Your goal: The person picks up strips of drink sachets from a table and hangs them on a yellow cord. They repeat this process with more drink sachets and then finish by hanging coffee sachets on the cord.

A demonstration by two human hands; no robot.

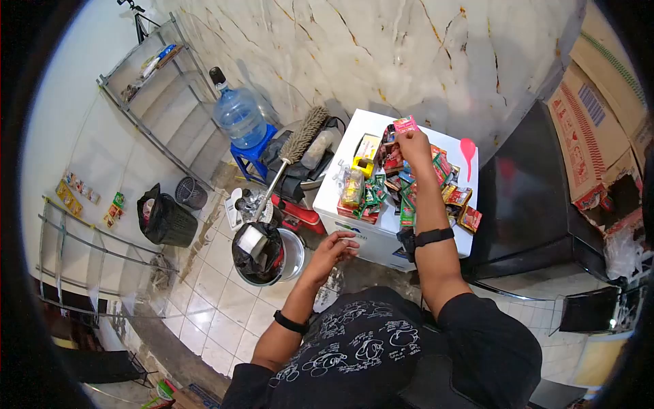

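Observation:
A white box-like surface (361,129) bears a pile of colourful sachets (409,194). My right hand (414,146) reaches over the far side of the pile, its fingers closed on a pink sachet (405,124). My left hand (335,253) hovers near the front left edge of the surface, fingers apart and somewhat curled, holding nothing I can see. To the left of the pile stand a yellow box (368,146) and a clear container with yellow contents (352,187). A pink spoon (468,157) lies at the right.
A bucket lined with a black bag (257,252) stands on the floor at left. Behind it are a long-handled duster (304,136) and a blue water bottle (240,119). A black cabinet (531,204) and cardboard boxes (579,136) are at right; metal shelves (163,88) stand at back left.

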